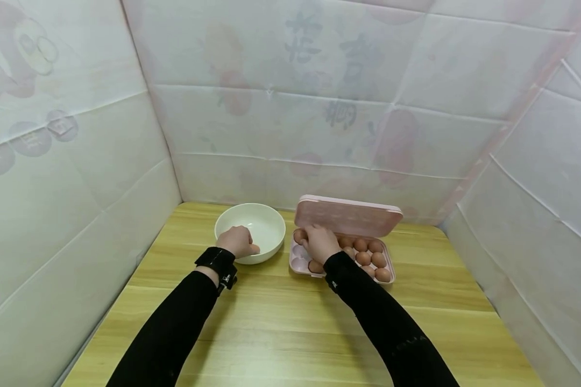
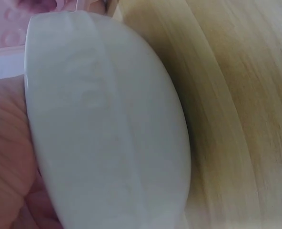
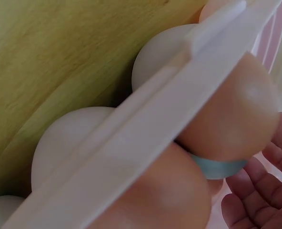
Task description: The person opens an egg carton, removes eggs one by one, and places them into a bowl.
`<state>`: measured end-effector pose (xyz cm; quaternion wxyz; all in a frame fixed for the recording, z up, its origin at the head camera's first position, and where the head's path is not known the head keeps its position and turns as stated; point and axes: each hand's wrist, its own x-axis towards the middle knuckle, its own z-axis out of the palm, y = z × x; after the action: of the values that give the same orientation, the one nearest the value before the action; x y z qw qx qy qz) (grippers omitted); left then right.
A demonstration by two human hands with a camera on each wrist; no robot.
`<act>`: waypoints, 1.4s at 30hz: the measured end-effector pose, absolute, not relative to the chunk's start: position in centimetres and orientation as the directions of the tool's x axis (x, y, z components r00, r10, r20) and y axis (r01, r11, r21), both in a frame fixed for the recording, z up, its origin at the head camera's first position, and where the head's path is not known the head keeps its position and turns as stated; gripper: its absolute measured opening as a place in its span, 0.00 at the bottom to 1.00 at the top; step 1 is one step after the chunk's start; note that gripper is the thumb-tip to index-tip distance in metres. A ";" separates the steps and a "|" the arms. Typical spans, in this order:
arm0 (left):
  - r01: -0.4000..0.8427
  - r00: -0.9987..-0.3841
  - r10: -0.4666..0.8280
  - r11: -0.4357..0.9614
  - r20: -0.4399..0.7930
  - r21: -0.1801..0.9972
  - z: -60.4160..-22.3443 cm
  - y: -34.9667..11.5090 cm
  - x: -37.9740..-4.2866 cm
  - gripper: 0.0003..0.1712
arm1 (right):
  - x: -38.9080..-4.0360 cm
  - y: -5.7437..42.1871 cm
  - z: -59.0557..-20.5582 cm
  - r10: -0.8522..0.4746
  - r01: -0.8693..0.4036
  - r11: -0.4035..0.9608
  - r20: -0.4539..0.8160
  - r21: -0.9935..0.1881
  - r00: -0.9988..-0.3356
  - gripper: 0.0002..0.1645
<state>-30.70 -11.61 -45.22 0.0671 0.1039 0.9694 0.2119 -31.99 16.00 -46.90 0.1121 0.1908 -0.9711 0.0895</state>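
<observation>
My left hand (image 1: 238, 242) reaches over the near rim of a white bowl (image 1: 266, 228), its fingers bent down inside. In the left wrist view, the bowl's outer wall (image 2: 107, 119) covers much of that hand (image 2: 7, 152), and whatever its fingers touch is hidden. At the open pink egg carton (image 1: 295, 266), my right hand (image 1: 321, 243) has its thumb and forefinger at a brown egg (image 1: 299, 236) in the far left corner. Bent fingers (image 3: 260, 191) show beyond the near eggs (image 3: 231, 112) in the right wrist view.
Two cups (image 1: 298, 251) on the carton's left side hold no egg. Several brown eggs (image 1: 363, 258) fill the right side. The pink lid (image 1: 348, 215) stands raised behind them. Fabric walls (image 1: 281, 134) enclose the wooden table (image 1: 271, 328) on three sides.
</observation>
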 end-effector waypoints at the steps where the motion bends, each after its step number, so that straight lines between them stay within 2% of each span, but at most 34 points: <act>1: 0.170 -0.969 0.230 0.889 -0.094 0.425 -45.1 -11.6 -30.7 0.30 | -32.1 16.0 -46.9 -0.349 -0.388 0.913 0.247 -0.126 -0.904 0.13; 4: 0.164 -0.968 0.229 0.892 -0.108 0.422 -45.0 -11.5 -30.6 0.33 | -32.2 15.9 -46.9 -0.350 -0.382 0.917 0.233 -0.112 -0.907 0.16; 8: 0.157 -0.968 0.224 0.894 -0.114 0.419 -44.9 -11.5 -30.7 0.32 | -32.2 15.7 -46.8 -0.348 -0.374 0.923 0.214 -0.094 -0.913 0.19; 14: 0.161 -0.973 0.213 0.901 -0.087 0.404 -45.1 -11.6 -30.8 0.12 | -32.4 15.3 -47.2 -0.361 -0.391 0.917 0.249 -0.079 -0.898 0.15; 17: 0.158 -0.978 0.199 0.903 -0.062 0.400 -44.9 -11.6 -30.5 0.18 | -32.8 15.2 -47.8 -0.375 -0.412 0.908 0.294 -0.077 -0.879 0.12; 19: 0.153 -0.982 0.186 0.898 -0.041 0.411 -44.6 -11.6 -30.2 0.20 | -33.0 15.2 -48.1 -0.378 -0.419 0.905 0.315 -0.072 -0.870 0.14; 23: 0.185 -0.982 0.183 0.874 0.047 0.450 -43.9 -11.1 -29.2 0.24 | -33.4 15.2 -48.9 -0.381 -0.426 0.903 0.352 -0.057 -0.855 0.12; 27: 0.260 -0.965 0.206 0.838 0.163 0.480 -43.6 -10.2 -28.2 0.21 | -33.5 14.9 -49.1 -0.373 -0.421 0.905 0.370 -0.056 -0.851 0.12; 32: 0.326 -0.936 0.216 0.831 0.279 0.451 -43.3 -9.0 -27.0 0.17 | -33.5 14.8 -49.4 -0.376 -0.412 0.911 0.381 -0.014 -0.845 0.15; 38: 0.396 -0.908 0.253 0.776 0.333 0.491 -43.3 -8.3 -26.0 0.15 | -33.5 14.6 -50.0 -0.377 -0.406 0.914 0.402 0.015 -0.835 0.21; 42: 0.416 -0.902 0.264 0.744 0.342 0.523 -43.6 -8.1 -25.8 0.14 | -33.4 14.3 -49.9 -0.358 -0.386 0.922 0.361 -0.005 -0.861 0.26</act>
<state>-25.76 -8.11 -43.62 -0.1236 0.1837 0.9256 0.3068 -33.37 14.31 -49.89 0.1797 0.1931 -0.9638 0.0387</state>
